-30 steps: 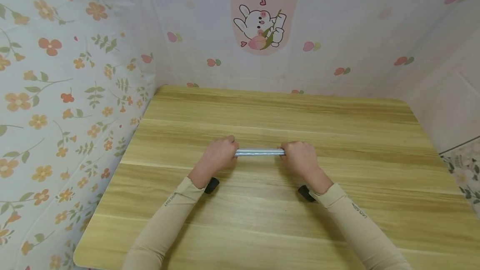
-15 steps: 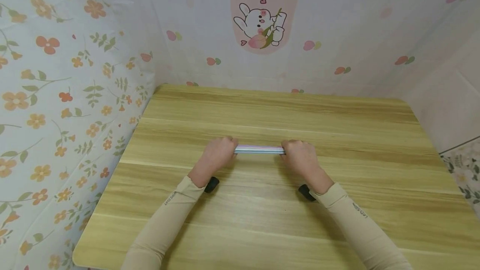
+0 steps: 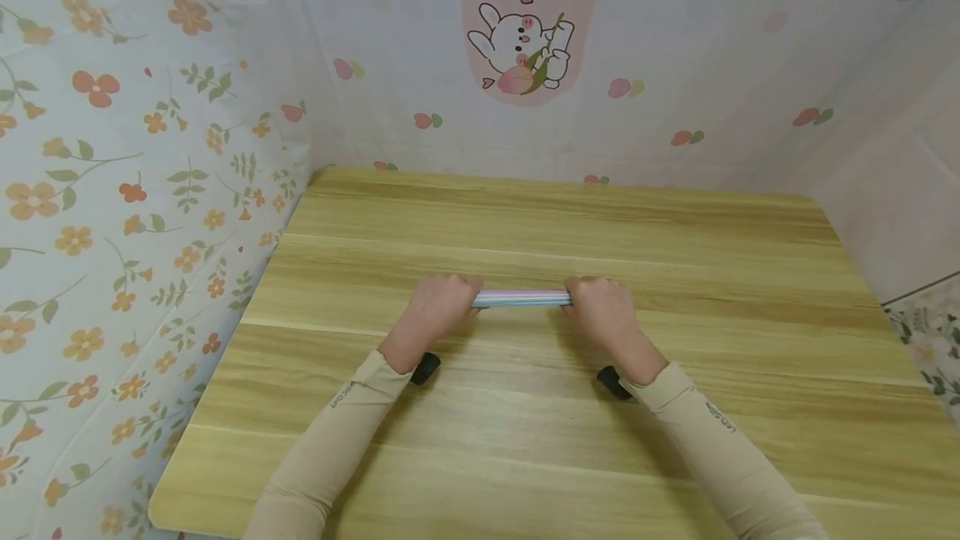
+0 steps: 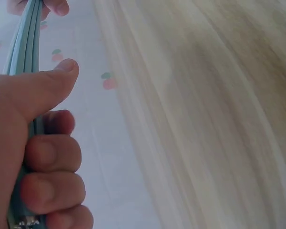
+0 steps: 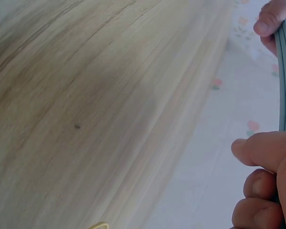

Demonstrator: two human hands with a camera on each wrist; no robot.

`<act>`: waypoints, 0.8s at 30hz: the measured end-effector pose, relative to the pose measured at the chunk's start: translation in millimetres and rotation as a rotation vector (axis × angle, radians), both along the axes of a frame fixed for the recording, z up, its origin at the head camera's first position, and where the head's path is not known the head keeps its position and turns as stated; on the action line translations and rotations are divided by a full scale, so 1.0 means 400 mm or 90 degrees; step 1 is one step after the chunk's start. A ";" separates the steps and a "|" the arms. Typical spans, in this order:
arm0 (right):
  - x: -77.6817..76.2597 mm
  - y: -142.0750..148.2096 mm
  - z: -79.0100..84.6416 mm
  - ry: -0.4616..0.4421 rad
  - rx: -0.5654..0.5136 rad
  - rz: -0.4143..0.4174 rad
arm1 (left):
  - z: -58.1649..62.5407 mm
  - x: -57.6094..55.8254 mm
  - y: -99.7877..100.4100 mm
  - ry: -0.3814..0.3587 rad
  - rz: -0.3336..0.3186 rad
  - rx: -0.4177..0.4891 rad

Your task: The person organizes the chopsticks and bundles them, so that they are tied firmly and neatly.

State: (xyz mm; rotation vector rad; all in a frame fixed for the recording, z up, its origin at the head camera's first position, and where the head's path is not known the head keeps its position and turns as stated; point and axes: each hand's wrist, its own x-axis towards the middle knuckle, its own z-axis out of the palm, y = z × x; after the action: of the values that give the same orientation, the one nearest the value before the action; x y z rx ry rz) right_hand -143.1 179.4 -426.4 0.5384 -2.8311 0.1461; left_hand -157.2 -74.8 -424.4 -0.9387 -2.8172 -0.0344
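Note:
A bundle of slim pastel rods (image 3: 522, 298) is held level over the wooden table, one end in each hand. Pink, white and blue stripes show from above; in the left wrist view the rods (image 4: 25, 43) look pale teal. My left hand (image 3: 441, 307) grips the left end with fingers curled round it and the thumb lying across. A small metallic part (image 4: 26, 221) shows at that end, below the fingers. My right hand (image 3: 602, 311) grips the right end, fingers curled. The parts inside both fists are hidden, and I cannot tell what kind of rods they are.
The wood-grain table (image 3: 525, 457) has rounded corners. A flowered cloth (image 3: 97, 248) hangs at the left, and a pale curtain with a rabbit print (image 3: 360, 23) stands behind. A dark wrist device (image 3: 425, 368) sits under each cuff. A small yellow loop (image 5: 100, 225) shows at the right wrist view's lower edge.
The bundle has turned slightly, with pink now showing along its top where mostly blue and white showed before. My left hand has shifted slightly right along it; the right has hardly moved.

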 end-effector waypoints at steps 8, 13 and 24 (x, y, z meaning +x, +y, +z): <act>0.001 -0.007 0.000 0.010 -0.018 -0.024 | 0.008 0.000 0.006 -0.014 0.024 -0.009; 0.000 0.005 -0.002 -0.013 -0.079 -0.020 | 0.006 -0.002 0.001 -0.016 0.022 -0.013; -0.006 0.083 0.002 -0.140 -0.240 -0.076 | 0.027 -0.007 -0.018 -0.056 0.054 -0.011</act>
State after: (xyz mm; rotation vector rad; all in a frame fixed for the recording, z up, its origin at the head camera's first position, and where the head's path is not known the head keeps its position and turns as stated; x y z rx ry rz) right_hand -145.7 212.4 -425.5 0.2832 -2.9241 0.7388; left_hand -160.2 -82.1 -413.7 -0.8404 -2.9398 -0.0420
